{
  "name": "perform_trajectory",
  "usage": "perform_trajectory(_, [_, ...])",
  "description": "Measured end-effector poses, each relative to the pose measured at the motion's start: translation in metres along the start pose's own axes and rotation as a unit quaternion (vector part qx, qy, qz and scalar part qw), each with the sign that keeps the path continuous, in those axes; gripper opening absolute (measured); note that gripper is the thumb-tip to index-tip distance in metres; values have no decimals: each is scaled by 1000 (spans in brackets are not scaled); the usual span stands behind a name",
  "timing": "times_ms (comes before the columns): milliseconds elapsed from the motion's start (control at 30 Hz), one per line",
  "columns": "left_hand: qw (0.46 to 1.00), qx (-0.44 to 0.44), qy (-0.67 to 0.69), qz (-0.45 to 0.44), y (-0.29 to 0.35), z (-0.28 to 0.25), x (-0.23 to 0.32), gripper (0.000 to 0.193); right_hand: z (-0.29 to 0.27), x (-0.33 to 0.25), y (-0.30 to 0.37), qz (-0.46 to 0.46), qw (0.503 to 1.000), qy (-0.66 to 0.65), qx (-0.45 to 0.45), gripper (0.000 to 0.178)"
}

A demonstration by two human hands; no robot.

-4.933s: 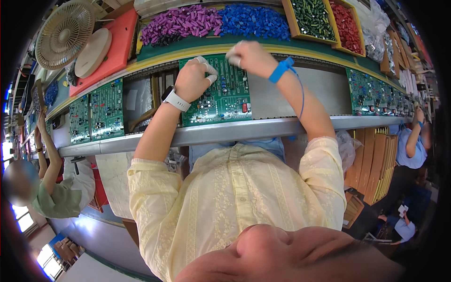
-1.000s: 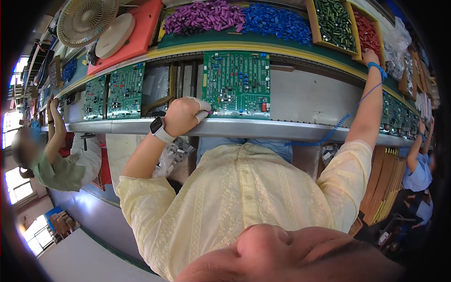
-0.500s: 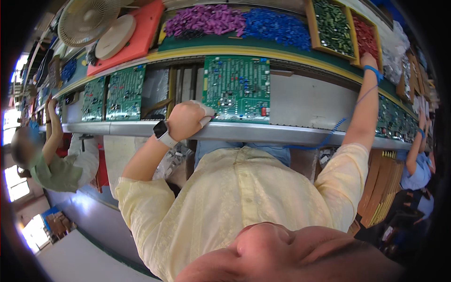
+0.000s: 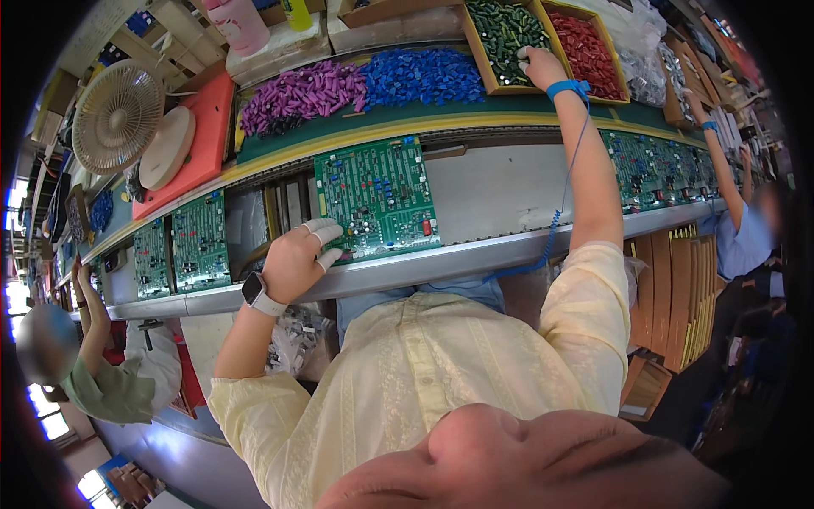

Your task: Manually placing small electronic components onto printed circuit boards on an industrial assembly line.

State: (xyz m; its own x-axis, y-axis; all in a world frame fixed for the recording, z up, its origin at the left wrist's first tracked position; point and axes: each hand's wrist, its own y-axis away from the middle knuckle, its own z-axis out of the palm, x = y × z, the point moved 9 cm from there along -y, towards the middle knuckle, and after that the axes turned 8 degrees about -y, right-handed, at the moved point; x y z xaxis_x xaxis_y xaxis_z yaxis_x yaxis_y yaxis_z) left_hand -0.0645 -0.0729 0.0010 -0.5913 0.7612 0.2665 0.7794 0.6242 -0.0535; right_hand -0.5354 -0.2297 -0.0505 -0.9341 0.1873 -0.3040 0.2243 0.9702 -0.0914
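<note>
My left hand, in white finger covers, is curled at the near left corner of a green circuit board. A small purplish bit shows by its thumb; I cannot make out what the fingers hold. My right hand reaches into a yellow-edged box of dark green parts, its fingers drawn together among them. What its fingertips grip is hidden. A blue strap circles that wrist, with a coiled blue cord hanging down to the metal rail.
Heaps of purple parts and blue parts lie behind the board. Red parts fill the neighbouring box. More circuit boards stand along the line. A fan is at far left. A person works left, another right.
My right hand has moved left from the red parts' box to the dark green parts. My left hand's fingers have loosened somewhat at the board's corner. The whole view has shifted and tilted.
</note>
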Motion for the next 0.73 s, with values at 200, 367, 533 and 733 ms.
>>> perform_trajectory(200, [999, 35, 21, 5, -18, -15, 2, 26, -3, 16, 3, 3, 996, -83, 40, 23])
perform_trajectory(367, [995, 58, 72, 23, -38, -15, 11, 24, -7, 1, 10, 8, 997, -76, 33, 23])
perform_trajectory(533, [992, 75, 81, 63, -53, -10, 23, 24, -8, 17, 11, 54, 986, -135, 81, 26])
perform_trajectory(733, [985, 109, 122, 52, -61, -14, 18, 24, -16, -59, 43, -43, 925, -373, 54, 25])
